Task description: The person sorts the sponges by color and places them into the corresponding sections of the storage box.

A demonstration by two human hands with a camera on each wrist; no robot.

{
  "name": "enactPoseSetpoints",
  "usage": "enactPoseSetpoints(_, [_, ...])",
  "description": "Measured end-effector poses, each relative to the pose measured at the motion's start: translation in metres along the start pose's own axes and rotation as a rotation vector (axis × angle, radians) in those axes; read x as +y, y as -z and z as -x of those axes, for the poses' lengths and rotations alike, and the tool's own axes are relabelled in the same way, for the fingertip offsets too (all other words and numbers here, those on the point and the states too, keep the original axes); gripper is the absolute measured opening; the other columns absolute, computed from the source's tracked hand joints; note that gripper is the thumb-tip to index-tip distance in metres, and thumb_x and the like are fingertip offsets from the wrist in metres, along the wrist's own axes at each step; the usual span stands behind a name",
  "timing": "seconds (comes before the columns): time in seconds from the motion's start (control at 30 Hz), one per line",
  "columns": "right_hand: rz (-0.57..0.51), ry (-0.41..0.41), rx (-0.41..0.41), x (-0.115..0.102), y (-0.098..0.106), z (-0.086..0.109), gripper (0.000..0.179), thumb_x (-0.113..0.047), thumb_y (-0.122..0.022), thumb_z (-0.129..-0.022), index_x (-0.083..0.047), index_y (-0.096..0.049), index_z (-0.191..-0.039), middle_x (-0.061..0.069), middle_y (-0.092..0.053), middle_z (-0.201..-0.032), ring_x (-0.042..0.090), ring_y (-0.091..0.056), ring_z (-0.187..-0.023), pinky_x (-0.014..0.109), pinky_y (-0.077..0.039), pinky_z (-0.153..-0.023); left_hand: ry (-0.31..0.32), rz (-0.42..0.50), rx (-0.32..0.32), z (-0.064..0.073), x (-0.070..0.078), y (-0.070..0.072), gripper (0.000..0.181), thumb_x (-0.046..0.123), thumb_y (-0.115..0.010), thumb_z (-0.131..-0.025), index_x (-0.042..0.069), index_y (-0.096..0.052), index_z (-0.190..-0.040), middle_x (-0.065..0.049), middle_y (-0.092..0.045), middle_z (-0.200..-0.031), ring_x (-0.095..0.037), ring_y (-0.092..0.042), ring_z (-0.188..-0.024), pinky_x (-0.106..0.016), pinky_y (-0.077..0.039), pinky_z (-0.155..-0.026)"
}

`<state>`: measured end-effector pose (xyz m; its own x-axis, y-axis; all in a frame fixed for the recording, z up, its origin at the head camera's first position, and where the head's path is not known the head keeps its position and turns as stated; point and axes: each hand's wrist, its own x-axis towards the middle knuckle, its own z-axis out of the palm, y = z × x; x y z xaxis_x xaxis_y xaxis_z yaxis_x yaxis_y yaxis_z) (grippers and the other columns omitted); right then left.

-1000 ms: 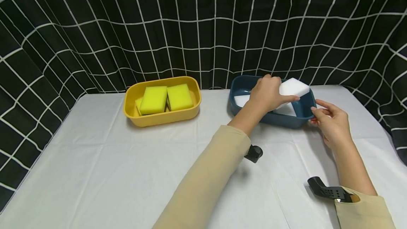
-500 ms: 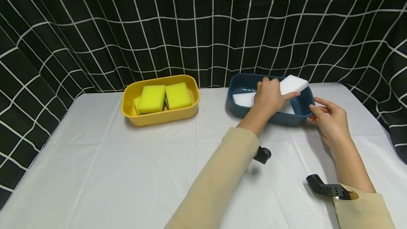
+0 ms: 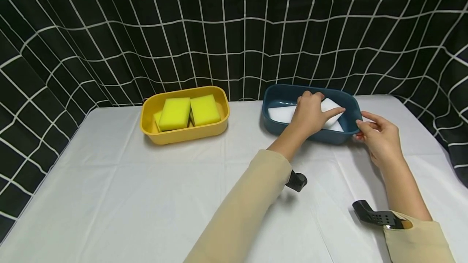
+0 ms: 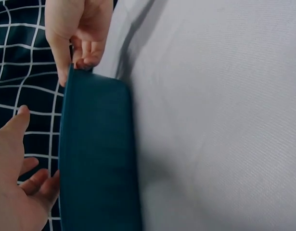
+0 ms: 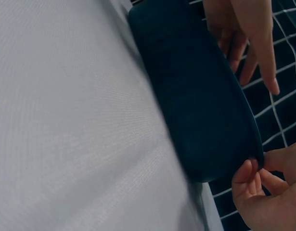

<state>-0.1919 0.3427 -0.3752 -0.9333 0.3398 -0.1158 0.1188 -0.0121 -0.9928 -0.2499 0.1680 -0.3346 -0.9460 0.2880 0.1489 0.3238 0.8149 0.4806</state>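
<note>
A blue plastic tub [image 3: 330,136] stands at the back right, with white sponge blocks inside. My left hand [image 3: 310,113] reaches over its near rim, beside one tilted white sponge [image 3: 332,111]. Its thumb and fingers stand apart in both wrist views, with no sponge visible between them. Another white sponge [image 3: 281,113] lies at the tub's left end, partly behind that hand. With thumb and fingertips, my right hand [image 3: 382,139] pinches the right end of the tub's rim, seen closely in the right wrist view.
To the left stands a yellow tub [image 3: 190,134] holding yellow sponges [image 3: 175,113]. A white cloth [image 3: 146,206] covers the table. Behind it hangs a black curtain [image 3: 204,31] with a white grid. Black wrist devices [image 3: 373,216] stick out from both sleeves.
The white sponge by my left hand has gone down from above the rim into the blue tub, and that hand has let it go. My right hand keeps its place on the rim.
</note>
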Motion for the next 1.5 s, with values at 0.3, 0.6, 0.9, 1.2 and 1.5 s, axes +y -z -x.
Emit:
enactPoseSetpoints(0.3, [0.033,-0.011,0.01,-0.001,-0.002,-0.002,0.063,-0.008,-0.061,-0.106,0.004,-0.034,-0.162,-0.007,-0.059,-0.087,0.003,-0.061,-0.063,0.013,-0.056,-0.058,-0.014,0.108,0.014,0.007,-0.012,0.004,0.065,0.062,-0.068,-0.097,0.02,-0.064,-0.146,0.002,-0.062,-0.136,-0.011,-0.056,-0.129,-0.015,-0.047,-0.108])
enactPoseSetpoints(0.6, [0.031,-0.013,0.008,-0.002,-0.003,-0.003,0.063,-0.008,-0.06,-0.106,0.005,-0.034,-0.162,-0.007,-0.06,-0.085,0.004,-0.061,-0.063,0.013,-0.056,-0.058,-0.123,0.114,0.015,0.021,-0.029,0.007,0.06,0.054,-0.066,-0.101,0.015,-0.063,-0.147,-0.004,-0.061,-0.136,-0.017,-0.056,-0.13,-0.019,-0.048,-0.108])
enactPoseSetpoints(0.9, [0.074,0.018,0.043,-0.001,-0.008,0.001,0.061,-0.01,-0.058,-0.107,0.008,-0.035,-0.16,-0.01,-0.059,-0.081,0.002,-0.06,-0.059,0.011,-0.053,-0.053,-0.209,0.138,0.047,0.047,-0.053,0.022,0.052,0.043,-0.066,-0.105,0.01,-0.063,-0.145,-0.01,-0.06,-0.137,-0.022,-0.056,-0.124,-0.021,-0.051,-0.104])
enactPoseSetpoints(1.2, [0.441,0.054,0.125,-0.004,-0.01,0.004,0.055,-0.021,-0.048,-0.11,0.004,-0.04,-0.159,0.009,-0.05,-0.116,-0.005,-0.058,-0.06,0.011,-0.056,-0.059,-0.24,0.081,0.106,0.065,-0.076,0.045,0.049,0.039,-0.065,-0.106,0.007,-0.063,-0.144,-0.008,-0.06,-0.133,-0.022,-0.054,-0.119,-0.024,-0.053,-0.099])
enactPoseSetpoints(1.5, [0.594,0.138,0.189,-0.014,-0.015,0.011,0.053,-0.022,-0.048,-0.108,0.003,-0.048,-0.155,0.022,-0.057,-0.125,-0.012,-0.049,-0.058,0.006,-0.046,-0.056,-0.166,0.158,0.15,0.079,-0.102,0.064,0.046,0.035,-0.065,-0.107,0.007,-0.064,-0.143,-0.01,-0.059,-0.133,-0.023,-0.053,-0.123,-0.028,-0.055,-0.102])
